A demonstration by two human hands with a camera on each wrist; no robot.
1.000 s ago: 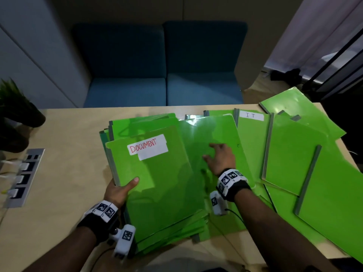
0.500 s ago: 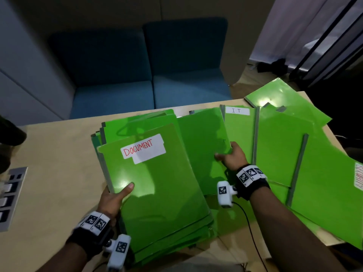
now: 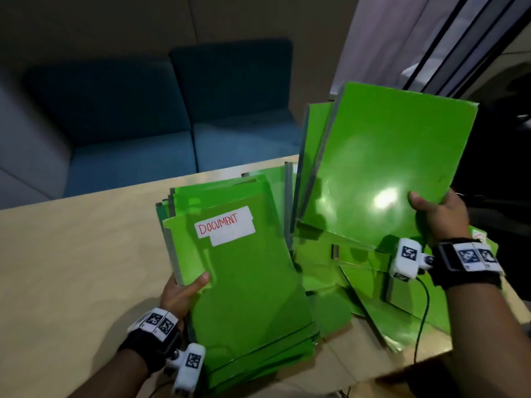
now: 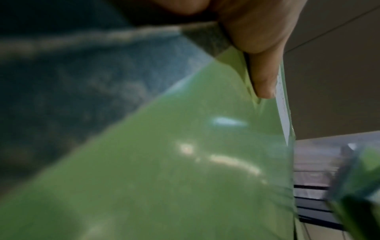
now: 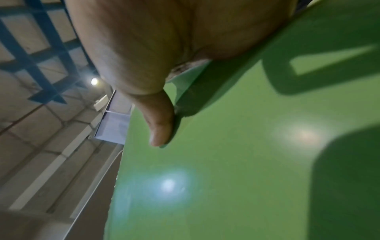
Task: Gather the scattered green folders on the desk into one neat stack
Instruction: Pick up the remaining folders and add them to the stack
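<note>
A stack of green folders (image 3: 247, 282), its top one bearing a white "DOCUMENT" label (image 3: 224, 228), is tilted up over the desk's front. My left hand (image 3: 184, 291) grips its left edge, thumb on top; the left wrist view shows that thumb (image 4: 261, 78) on the green cover (image 4: 185, 162). My right hand (image 3: 436, 214) holds a few green folders (image 3: 385, 168) lifted upright at the right, thumb on the front cover; the right wrist view shows this thumb (image 5: 160, 123) on the green sheet (image 5: 236, 162). More green folders (image 3: 359, 271) lie scattered flat beneath.
The wooden desk (image 3: 71, 268) has bare surface on the left. A blue sofa (image 3: 161, 122) stands behind the desk. Dark window frames (image 3: 448, 38) and a curtain are at the upper right. The desk's right edge is close to my right forearm.
My right hand has left the flat folder beside the stack, moved right, and raised a few folders upright off the desk. The left hand keeps its grip on the stack.
</note>
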